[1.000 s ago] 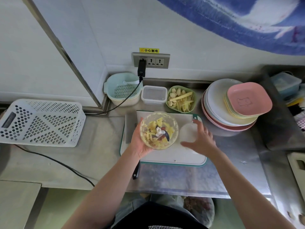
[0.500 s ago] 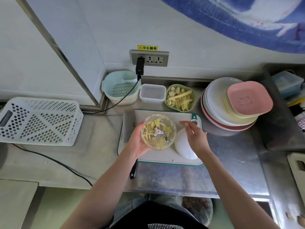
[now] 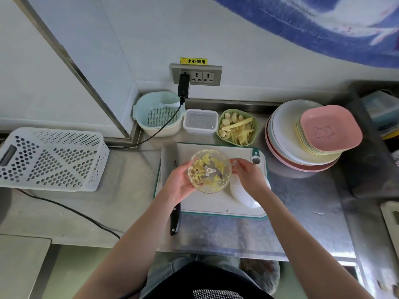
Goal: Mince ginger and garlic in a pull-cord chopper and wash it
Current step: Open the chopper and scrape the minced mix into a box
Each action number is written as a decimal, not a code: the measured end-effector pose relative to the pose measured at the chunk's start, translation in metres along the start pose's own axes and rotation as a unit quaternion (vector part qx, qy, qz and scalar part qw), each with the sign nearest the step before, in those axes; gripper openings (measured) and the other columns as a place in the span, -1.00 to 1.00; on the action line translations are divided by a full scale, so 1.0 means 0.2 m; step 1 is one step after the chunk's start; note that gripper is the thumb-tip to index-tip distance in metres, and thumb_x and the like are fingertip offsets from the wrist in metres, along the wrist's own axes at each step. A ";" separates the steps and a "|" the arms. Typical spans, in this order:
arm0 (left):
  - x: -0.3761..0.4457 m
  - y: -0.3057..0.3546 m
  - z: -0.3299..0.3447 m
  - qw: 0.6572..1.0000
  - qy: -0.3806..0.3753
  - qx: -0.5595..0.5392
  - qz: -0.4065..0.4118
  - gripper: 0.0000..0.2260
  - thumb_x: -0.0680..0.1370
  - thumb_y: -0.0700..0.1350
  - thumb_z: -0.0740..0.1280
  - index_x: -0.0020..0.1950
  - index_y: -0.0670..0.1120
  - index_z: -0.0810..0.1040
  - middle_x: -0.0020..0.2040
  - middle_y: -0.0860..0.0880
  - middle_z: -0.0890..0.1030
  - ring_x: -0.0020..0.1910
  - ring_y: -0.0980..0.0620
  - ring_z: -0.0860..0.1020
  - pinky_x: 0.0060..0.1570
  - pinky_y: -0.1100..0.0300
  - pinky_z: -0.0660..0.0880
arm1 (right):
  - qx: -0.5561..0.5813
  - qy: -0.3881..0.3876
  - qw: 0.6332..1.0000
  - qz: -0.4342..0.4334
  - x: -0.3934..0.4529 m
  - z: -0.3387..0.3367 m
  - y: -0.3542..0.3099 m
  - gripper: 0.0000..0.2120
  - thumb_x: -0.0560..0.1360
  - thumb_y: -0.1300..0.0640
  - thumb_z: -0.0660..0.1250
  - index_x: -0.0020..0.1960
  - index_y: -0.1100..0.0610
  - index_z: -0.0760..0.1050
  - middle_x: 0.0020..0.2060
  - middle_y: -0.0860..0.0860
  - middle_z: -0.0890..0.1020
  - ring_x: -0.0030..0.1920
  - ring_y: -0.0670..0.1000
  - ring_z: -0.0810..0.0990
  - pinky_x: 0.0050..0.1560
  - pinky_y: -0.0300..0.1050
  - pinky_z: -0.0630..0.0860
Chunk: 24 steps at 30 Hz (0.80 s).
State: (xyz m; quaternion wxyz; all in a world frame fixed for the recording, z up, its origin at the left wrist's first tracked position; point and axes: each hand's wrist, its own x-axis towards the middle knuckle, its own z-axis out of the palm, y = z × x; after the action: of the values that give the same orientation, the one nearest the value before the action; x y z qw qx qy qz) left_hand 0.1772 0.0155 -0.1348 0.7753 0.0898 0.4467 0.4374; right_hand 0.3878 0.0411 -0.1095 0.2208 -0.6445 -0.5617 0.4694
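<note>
The left hand (image 3: 180, 183) cupped the open chopper bowl (image 3: 209, 171) from its left side, fingers curled round the clear wall and holding it just above the cutting board (image 3: 216, 203). Inside that grip, coarse yellow pieces of ginger and garlic (image 3: 201, 169) clung around the blade hub (image 3: 208, 170) standing upright at the centre, so the mincing looked only part done or just checked. The right hand (image 3: 250, 176) had come to the bowl's right rim, fingertips touching or pinching the edge; whether it truly gripped could not be told. Just below and to the right of that hand lay the white lid (image 3: 239, 194), flat on the board and off the bowl. A knife (image 3: 173, 190) lay partly under the left wrist, along the board's left edge. Beyond the held bowl, a green dish (image 3: 238, 127) kept unchopped cloves and ginger strips. The step in hand seemed to be inspecting or steadying the opened bowl; the next move likely called for either refitting the lid squarely over the hub to pull again, or lifting the blade out carefully by its hub before emptying and washing.
</note>
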 end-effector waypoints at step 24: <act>0.16 0.43 0.15 0.574 0.173 0.740 0.305 -0.65 0.53 -0.33 0.23 0.30 -0.15 0.48 0.24 -0.10 0.54 0.22 -0.06 0.49 0.16 0.05 0.49 | -0.215 0.020 0.976 0.025 0.09 0.11 -0.13 -0.62 0.65 0.05 -0.05 0.31 0.02 0.45 0.06 0.08 0.64 0.22 0.13 0.50 0.46 0.20 -0.17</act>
State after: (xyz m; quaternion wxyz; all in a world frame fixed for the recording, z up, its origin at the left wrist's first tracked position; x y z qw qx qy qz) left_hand 0.1562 0.0985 -0.0909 0.1677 0.6863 0.6864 0.1725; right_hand 0.3539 0.0592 -0.1052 0.0767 -0.6997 -0.6288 0.3304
